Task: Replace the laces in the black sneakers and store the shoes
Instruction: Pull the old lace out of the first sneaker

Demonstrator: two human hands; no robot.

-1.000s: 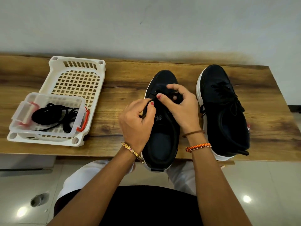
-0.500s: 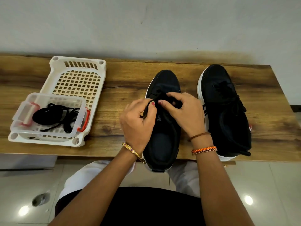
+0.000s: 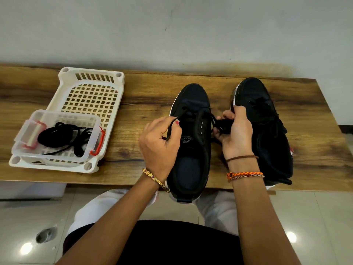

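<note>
Two black sneakers stand on the wooden table (image 3: 145, 104). The left sneaker (image 3: 191, 150) is in front of me, its heel over the table's near edge. A black lace (image 3: 205, 115) runs through its top eyelets. My left hand (image 3: 158, 146) pinches one end of that lace at the shoe's left side. My right hand (image 3: 236, 134) grips the bunched other part of the lace between the two shoes. The right sneaker (image 3: 267, 134) stands laced, partly hidden behind my right hand.
A white perforated basket (image 3: 91, 96) lies at the table's left. In its near end sits a clear box (image 3: 57, 134) with red latches, holding a coil of black laces (image 3: 63, 136). A grey wall runs behind the table. Tiled floor lies below.
My hands have drawn apart from over the shoe's tongue: the left went to the left side, the right to the gap between the shoes, pulling the lace out across the eyelets.
</note>
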